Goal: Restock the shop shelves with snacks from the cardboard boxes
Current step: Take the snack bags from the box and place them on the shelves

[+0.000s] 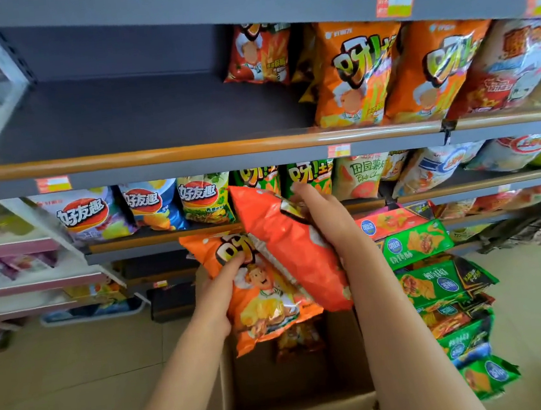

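My left hand [219, 288] grips an orange snack bag [266, 308] by its left edge, printed front facing me. My right hand [322, 214] holds a second orange bag [287, 246] near its top, its plain back turned towards me and overlapping the first bag. Both bags hang above an open cardboard box [344, 344] on the floor, where one more bag [298, 337] lies inside. Straight ahead is the dark upper shelf [126, 119], bare on its left half. Matching orange bags [353, 72] stand on its right half.
The lower shelf [165, 237] carries a row of chip bags [149, 206]. Green and black snack packs [437, 284] hang or lean at the right, down to the floor. A pink-edged shelf unit [18, 264] stands at the left. Tiled floor [73, 375] surrounds the box.
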`<control>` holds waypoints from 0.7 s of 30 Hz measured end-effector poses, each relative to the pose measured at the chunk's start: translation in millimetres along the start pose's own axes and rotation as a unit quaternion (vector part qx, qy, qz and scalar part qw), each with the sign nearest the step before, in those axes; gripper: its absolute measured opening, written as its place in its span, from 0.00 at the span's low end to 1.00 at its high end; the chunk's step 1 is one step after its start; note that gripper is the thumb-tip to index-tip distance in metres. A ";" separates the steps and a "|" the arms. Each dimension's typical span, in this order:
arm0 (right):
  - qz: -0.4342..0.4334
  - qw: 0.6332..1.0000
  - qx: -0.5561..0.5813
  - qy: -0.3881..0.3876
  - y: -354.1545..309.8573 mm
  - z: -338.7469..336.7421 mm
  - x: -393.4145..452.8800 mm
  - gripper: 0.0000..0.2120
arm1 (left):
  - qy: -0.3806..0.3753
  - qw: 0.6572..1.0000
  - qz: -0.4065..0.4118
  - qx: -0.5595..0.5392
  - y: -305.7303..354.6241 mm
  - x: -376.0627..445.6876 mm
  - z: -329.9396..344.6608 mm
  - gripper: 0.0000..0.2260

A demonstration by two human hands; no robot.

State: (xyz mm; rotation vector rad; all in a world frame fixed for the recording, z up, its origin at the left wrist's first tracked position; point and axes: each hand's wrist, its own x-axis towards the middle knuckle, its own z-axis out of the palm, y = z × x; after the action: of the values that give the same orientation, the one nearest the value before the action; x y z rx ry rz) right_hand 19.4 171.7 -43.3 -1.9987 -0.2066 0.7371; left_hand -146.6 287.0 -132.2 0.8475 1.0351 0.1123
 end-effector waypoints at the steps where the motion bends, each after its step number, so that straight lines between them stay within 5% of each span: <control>1: -0.012 0.999 -0.011 -0.042 3.7 -0.3 -0.5 0.25 | 0.007 1.000 0.010 -0.004 1.1 1.4 -0.3 0.24; 3: -0.034 0.994 -0.034 -0.096 10.1 1.3 -1.1 0.24 | 0.025 0.999 0.033 0.005 4.2 -0.2 1.4 0.16; 5: -0.050 0.996 -0.022 -0.068 16.9 5.1 3.8 0.29 | 0.030 0.998 0.058 0.012 7.5 -6.3 4.6 0.11; 10: -0.052 0.994 -0.037 0.089 7.8 19.7 3.9 0.20 | 0.028 0.995 0.092 0.022 10.5 -8.0 3.6 0.22; 15: -0.074 0.992 0.003 -0.102 3.8 13.0 -7.8 0.18 | 0.065 0.992 0.108 0.006 24.0 -1.1 -7.2 0.34; 17: -0.084 0.982 -0.013 -0.171 9.9 11.4 -5.4 0.28 | 0.053 0.993 0.103 -0.005 30.3 1.9 -12.4 0.38; 21: -0.082 0.983 -0.052 -0.158 19.2 16.3 -3.6 0.38 | 0.049 0.989 0.134 0.027 39.4 -0.9 -8.2 0.37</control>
State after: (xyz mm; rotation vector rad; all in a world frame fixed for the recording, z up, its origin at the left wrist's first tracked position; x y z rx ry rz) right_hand 4.2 172.1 -63.7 -1.9252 -0.6012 0.9506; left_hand -142.0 318.2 -107.3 1.0370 1.0154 0.3566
